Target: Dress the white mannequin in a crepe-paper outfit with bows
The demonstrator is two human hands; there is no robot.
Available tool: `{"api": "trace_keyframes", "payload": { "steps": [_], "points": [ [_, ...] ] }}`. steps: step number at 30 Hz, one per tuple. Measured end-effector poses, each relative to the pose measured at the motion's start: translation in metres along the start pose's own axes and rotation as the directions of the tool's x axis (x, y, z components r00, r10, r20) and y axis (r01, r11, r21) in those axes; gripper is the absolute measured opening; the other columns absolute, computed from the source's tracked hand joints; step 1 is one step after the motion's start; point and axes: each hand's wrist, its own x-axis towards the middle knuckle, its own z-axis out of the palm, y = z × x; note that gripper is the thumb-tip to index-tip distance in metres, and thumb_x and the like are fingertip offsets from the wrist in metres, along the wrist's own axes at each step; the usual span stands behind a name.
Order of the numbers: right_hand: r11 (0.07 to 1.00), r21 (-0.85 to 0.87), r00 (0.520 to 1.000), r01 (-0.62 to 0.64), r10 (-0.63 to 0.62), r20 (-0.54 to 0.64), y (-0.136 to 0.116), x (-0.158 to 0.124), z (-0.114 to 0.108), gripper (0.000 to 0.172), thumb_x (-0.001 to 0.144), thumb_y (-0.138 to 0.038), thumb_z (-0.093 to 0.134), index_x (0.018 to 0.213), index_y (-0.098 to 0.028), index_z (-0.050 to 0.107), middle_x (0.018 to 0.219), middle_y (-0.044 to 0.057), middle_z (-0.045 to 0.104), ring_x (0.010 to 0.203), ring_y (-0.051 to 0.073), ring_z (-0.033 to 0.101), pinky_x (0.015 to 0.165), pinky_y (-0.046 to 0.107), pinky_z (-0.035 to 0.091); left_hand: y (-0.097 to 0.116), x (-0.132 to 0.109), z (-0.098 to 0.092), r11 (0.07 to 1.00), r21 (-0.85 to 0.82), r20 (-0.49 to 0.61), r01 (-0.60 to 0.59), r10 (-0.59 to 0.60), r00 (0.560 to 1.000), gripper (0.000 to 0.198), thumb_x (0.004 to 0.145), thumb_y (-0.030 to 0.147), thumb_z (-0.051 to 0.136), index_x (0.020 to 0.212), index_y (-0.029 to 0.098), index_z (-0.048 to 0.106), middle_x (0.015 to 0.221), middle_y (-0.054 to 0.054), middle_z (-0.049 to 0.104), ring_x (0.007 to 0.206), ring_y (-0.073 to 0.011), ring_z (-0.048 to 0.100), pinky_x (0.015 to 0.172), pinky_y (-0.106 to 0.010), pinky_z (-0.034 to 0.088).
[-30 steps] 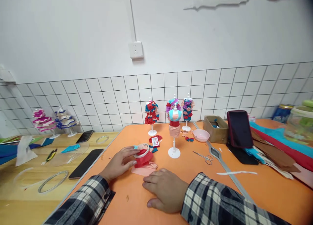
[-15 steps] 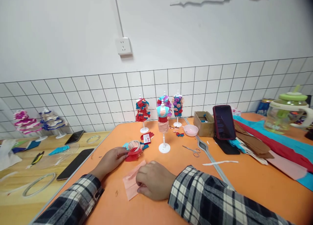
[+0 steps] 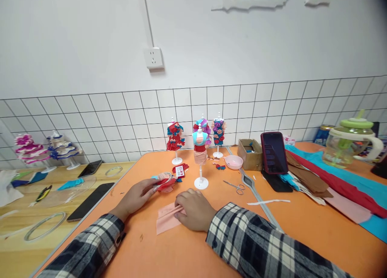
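My left hand point(image 3: 137, 195) lies on the orange table point(image 3: 193, 254), its fingertips pinching a small bundle of red and pink cloth with a tape ring point(image 3: 165, 180). My right hand point(image 3: 196, 209) presses down with curled fingers on the right edge of a pink cloth piece point(image 3: 165, 220), which lies flat on the table. Just behind stands a small white mannequin point(image 3: 200, 155) in a blue, red and pink dress. Both sleeves are plaid.
Two more dressed mannequins point(image 3: 175, 143) stand by the tiled wall. Scissors point(image 3: 234, 186), a pink bowl point(image 3: 234, 161), a cardboard box point(image 3: 249, 153), a propped phone point(image 3: 273, 153), folded fabrics point(image 3: 332, 181) and a green-lidded jug point(image 3: 350, 143) lie right. A wooden table point(image 3: 30, 245) with phones and tape rings sits left.
The pink cloth has been pulled out from under the red bundle and now lies flat under my right hand. My left hand stayed on the bundle. The view swung slightly right.
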Motion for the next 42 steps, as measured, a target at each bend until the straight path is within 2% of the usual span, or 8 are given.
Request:
{"api": "trace_keyframes", "payload": {
  "steps": [10,17,22,27,30,32,36,42],
  "points": [
    [0.998,0.044,0.999,-0.039,0.039,0.000,0.011,-0.006,-0.007,0.034,0.084,-0.049,0.061,0.105,-0.024,0.066,0.110,0.004,0.068,0.105,0.024,0.054,0.088,0.037,0.037,-0.007,-0.003,-0.005,0.997,0.033,-0.103,-0.071,0.074,0.992,0.037,0.091,0.033,0.041,0.117,0.021,0.065,0.115,-0.009,0.069,0.106,-0.0265,0.061,0.096,-0.042,0.047],
    [0.990,0.062,0.992,-0.129,0.128,0.020,0.024,-0.039,-0.027,0.015,0.084,-0.025,0.058,0.095,-0.023,0.068,0.102,0.002,0.069,0.098,0.020,0.056,0.084,0.033,0.036,-0.004,-0.006,-0.014,0.996,0.058,-0.167,-0.065,0.074,0.983,0.034,0.092,0.038,0.045,0.112,0.019,0.065,0.110,-0.010,0.068,0.104,-0.0268,0.059,0.095,-0.043,0.045],
    [0.945,0.077,0.948,-0.318,0.315,0.043,0.021,-0.067,-0.044,0.009,0.078,-0.018,0.059,0.081,-0.022,0.066,0.089,0.000,0.068,0.088,0.018,0.058,0.073,0.029,0.037,0.024,-0.006,-0.023,0.967,0.123,-0.123,-0.222,0.236,0.964,0.031,0.090,0.033,0.049,0.113,0.021,0.066,0.108,-0.009,0.068,0.103,-0.0270,0.058,0.094,-0.043,0.043],
    [0.930,0.139,0.940,-0.341,0.341,0.023,0.026,-0.069,-0.044,0.015,0.079,-0.029,0.063,0.092,-0.025,0.068,0.097,0.001,0.069,0.093,0.020,0.058,0.076,0.030,0.038,0.092,-0.001,0.004,0.863,-0.040,-0.102,-0.504,0.499,0.861,0.019,0.086,0.030,0.049,0.095,0.020,0.063,0.102,-0.011,0.067,0.095,-0.0257,0.059,0.085,-0.041,0.046],
    [0.935,0.135,0.943,-0.327,0.332,-0.015,0.034,-0.065,-0.042,0.014,0.083,-0.033,0.061,0.090,-0.024,0.070,0.093,0.001,0.070,0.093,0.020,0.057,0.078,0.030,0.038,0.135,0.006,0.033,0.726,-0.055,-0.044,-0.686,0.685,0.728,0.028,0.087,0.040,0.050,0.066,0.021,0.052,0.064,-0.005,0.060,0.064,-0.0203,0.054,0.063,-0.036,0.043],
    [0.939,0.119,0.944,-0.322,0.328,-0.035,0.041,-0.064,-0.041,0.011,0.083,-0.027,0.060,0.085,-0.023,0.070,0.090,0.001,0.070,0.091,0.019,0.057,0.078,0.029,0.038,0.154,0.011,0.046,0.655,-0.049,0.047,-0.754,0.756,0.653,0.033,0.085,0.049,0.054,0.066,0.022,0.052,0.064,-0.004,0.060,0.065,-0.0204,0.055,0.062,-0.036,0.042],
    [0.909,0.126,0.909,-0.398,0.409,-0.079,0.052,-0.062,-0.043,0.011,0.084,-0.024,0.056,0.083,-0.022,0.067,0.084,0.001,0.069,0.083,0.017,0.059,0.071,0.026,0.038,0.162,0.012,0.046,0.663,-0.079,0.159,-0.745,0.746,0.647,0.028,0.084,0.048,0.058,0.074,0.022,0.056,0.077,-0.005,0.066,0.071,-0.0205,0.059,0.061,-0.034,0.043],
    [0.859,0.120,0.850,-0.497,0.510,-0.133,0.070,-0.058,-0.050,0.020,0.093,-0.027,0.043,0.097,-0.021,0.061,0.086,0.002,0.069,0.079,0.016,0.061,0.066,0.024,0.035,0.158,0.003,0.032,0.610,-0.168,0.081,-0.774,0.792,0.606,0.012,0.091,0.026,0.050,0.085,0.022,0.060,0.069,-0.004,0.068,0.065,-0.0179,0.063,0.058,-0.032,0.043]
  ]
}}
